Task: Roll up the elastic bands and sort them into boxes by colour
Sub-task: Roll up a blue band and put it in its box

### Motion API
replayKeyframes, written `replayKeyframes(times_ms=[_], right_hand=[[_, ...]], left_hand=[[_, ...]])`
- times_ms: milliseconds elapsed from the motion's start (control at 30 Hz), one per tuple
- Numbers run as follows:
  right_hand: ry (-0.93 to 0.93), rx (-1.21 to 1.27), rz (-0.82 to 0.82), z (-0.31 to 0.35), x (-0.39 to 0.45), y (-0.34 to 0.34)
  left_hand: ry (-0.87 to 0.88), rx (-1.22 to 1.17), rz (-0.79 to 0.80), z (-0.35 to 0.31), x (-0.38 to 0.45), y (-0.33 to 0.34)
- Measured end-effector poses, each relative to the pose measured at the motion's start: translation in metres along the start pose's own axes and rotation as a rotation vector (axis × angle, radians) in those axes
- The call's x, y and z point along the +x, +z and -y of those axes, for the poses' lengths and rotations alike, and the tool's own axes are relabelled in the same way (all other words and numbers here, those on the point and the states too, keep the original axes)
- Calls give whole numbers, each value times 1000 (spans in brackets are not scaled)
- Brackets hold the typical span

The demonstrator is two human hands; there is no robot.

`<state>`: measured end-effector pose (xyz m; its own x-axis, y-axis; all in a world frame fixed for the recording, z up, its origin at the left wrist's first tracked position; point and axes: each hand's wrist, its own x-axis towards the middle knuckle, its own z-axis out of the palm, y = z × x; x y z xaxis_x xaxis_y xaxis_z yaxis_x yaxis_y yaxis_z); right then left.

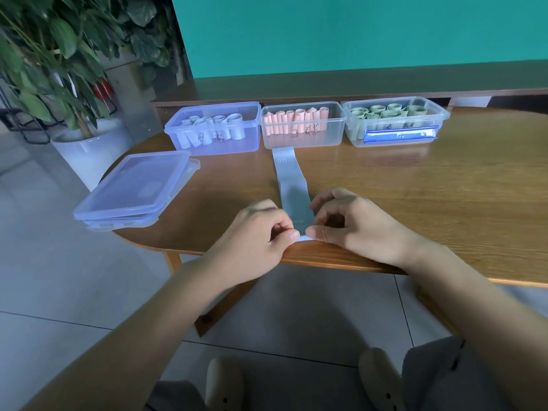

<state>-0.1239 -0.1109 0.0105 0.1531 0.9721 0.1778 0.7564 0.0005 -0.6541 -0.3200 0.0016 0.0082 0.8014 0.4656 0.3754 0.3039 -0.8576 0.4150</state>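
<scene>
I'm looking down at the pale blue band (292, 185) lying flat on the wooden table (444, 188). Its long axis is running straight up the frame, from the near table edge at centre toward the middle box (303, 125); the far end, printed with a faint "20", is sitting just in front of that box. My left hand (261, 229) is pinching the near end's left corner between thumb and curled fingers, and my right hand (344, 221) is pinching the right corner the same way, thumbs almost meeting. That near end is mostly hidden under my fingers, so I cannot tell how far it is rolled.

Across the upper middle of the frame, three clear boxes are standing in a row: the left box (213, 129) holding pale blue rolls, the middle one pink rolls, the right box (396, 121) green rolls. Handwriting on their fronts is too blurred to read. Stacked lids (136, 189) are resting at centre left, overhanging the table edge. A potted plant (59, 54) is filling the upper left, cut off by the frame.
</scene>
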Motion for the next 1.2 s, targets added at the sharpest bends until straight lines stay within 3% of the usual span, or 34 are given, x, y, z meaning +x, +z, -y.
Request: replayKeyframes(times_ms=[233, 467, 800, 1200], right_hand=[[48, -38, 7, 1, 6, -2], [36, -30, -55, -2, 8, 1], [-206, -53, -32, -4, 2, 3], [-225, -142, -55, -9, 3, 4]], left_hand=[[-33, -37, -39, 0, 3, 1], [44, -83, -14, 0, 1, 1], [34, -75, -13, 3, 3, 3], [75, -40, -110, 2, 2, 6]])
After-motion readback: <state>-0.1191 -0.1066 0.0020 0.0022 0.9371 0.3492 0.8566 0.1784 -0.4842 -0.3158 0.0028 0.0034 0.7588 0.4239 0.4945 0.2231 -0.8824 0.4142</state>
